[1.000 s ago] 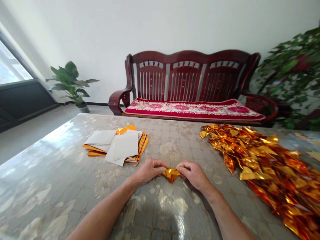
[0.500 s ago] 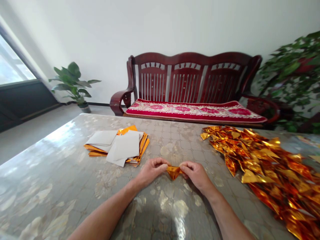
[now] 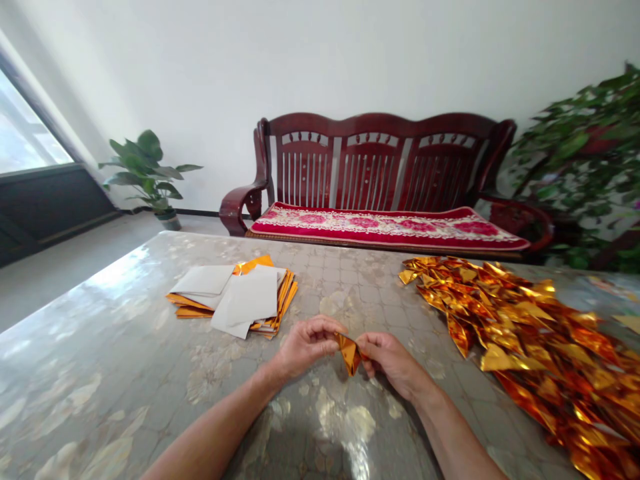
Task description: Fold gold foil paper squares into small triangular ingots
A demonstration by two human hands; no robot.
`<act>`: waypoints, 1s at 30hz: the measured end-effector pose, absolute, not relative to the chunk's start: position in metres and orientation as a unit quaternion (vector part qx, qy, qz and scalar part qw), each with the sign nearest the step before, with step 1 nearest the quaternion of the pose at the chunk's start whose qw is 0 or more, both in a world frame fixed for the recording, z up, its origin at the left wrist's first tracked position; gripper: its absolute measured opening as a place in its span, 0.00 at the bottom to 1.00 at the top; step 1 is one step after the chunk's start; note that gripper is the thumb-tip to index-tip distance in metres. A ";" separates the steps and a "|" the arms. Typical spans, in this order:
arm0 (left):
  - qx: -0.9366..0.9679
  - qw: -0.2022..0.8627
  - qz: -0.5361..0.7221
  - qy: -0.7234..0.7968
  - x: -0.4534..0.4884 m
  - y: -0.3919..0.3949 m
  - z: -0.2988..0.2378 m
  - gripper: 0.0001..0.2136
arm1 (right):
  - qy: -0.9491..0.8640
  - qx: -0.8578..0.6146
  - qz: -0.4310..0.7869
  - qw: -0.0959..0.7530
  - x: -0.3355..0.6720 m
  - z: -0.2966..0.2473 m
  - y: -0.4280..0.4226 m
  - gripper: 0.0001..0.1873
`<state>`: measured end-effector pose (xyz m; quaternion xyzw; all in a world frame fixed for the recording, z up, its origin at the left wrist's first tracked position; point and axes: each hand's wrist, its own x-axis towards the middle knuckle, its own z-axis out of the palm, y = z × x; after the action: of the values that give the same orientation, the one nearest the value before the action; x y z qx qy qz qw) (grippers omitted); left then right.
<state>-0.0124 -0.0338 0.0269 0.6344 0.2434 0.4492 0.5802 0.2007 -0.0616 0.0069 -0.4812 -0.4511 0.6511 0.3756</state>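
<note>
A small folded piece of gold foil paper (image 3: pixel 349 353) is held between my two hands, just above the table, one pointed end turned toward me. My left hand (image 3: pixel 311 345) pinches its left corner with thumb and fingers. On the other side my right hand (image 3: pixel 387 360) grips the right edge, partly covering it. Beyond my left hand lies a stack of flat paper sheets (image 3: pixel 247 297), pale grey on top with orange-gold edges. To the right of my right hand spreads a large heap of folded gold foil pieces (image 3: pixel 525 327).
The table (image 3: pixel 150 373) has a glossy, flower-patterned cover. Behind its far edge stands a dark red wooden bench (image 3: pixel 370 160) with a red and white floral cushion (image 3: pixel 390 223). Potted plants stand at left (image 3: pixel 150 177) and right (image 3: pixel 585 153).
The folded foil paper has tilted and opened wider, its point now lower and toward me. My right hand has moved slightly down. The whole view has shifted a little.
</note>
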 end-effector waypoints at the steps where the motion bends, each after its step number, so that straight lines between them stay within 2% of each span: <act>1: 0.624 0.583 0.458 0.245 -0.010 -0.034 0.027 0.12 | -0.444 -0.479 0.663 0.367 0.199 0.007 -0.062 0.24; 10: 0.520 0.672 0.453 0.268 0.001 -0.042 0.029 0.21 | -0.413 -0.472 0.707 0.327 0.194 0.007 -0.064 0.25; 16: 0.526 0.634 0.442 0.355 0.004 -0.048 0.043 0.13 | -0.407 -0.450 0.711 0.355 0.195 0.005 -0.063 0.25; 21: 0.519 0.600 0.441 0.420 0.004 -0.051 0.039 0.13 | -0.410 -0.454 0.695 0.379 0.192 0.011 -0.064 0.25; 30: 0.529 0.585 0.479 0.386 -0.001 -0.049 0.026 0.06 | -0.411 -0.494 0.664 0.382 0.187 0.011 -0.066 0.24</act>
<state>-0.0012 -0.0488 0.0265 0.5294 0.3857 0.4785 0.5847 0.1868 -0.0655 0.0111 -0.4940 -0.4110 0.6641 0.3821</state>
